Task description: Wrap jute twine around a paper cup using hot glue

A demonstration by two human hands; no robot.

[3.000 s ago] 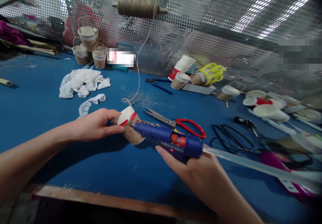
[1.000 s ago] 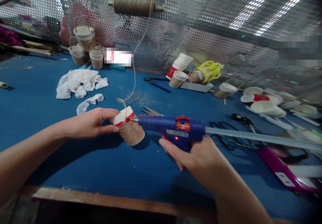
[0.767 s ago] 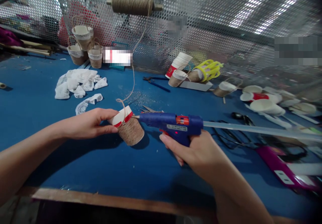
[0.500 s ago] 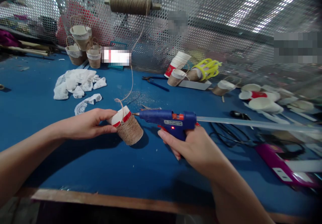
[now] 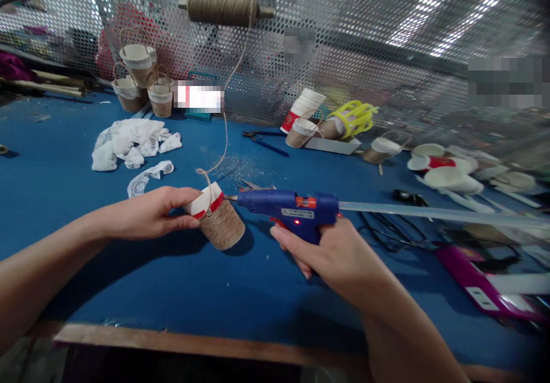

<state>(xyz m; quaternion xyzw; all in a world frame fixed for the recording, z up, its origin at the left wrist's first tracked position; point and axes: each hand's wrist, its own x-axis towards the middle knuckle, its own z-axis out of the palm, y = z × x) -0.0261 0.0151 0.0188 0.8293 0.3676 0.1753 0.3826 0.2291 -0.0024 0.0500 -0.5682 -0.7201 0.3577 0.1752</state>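
Inside the table edge, left grip pinches the tilted cup (mouth up-left); right grip clasps the left-pointing glue gun.

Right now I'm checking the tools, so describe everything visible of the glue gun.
The glue gun is blue and plastic-looking, with a metal nozzle, pale label, glowing red light, red trigger and an orange part in its top opening. A translucent glue stick runs from its back. Held roughly level by the right hand above the table, it points left at the twine-wrapped cup; whether they touch is unclear.
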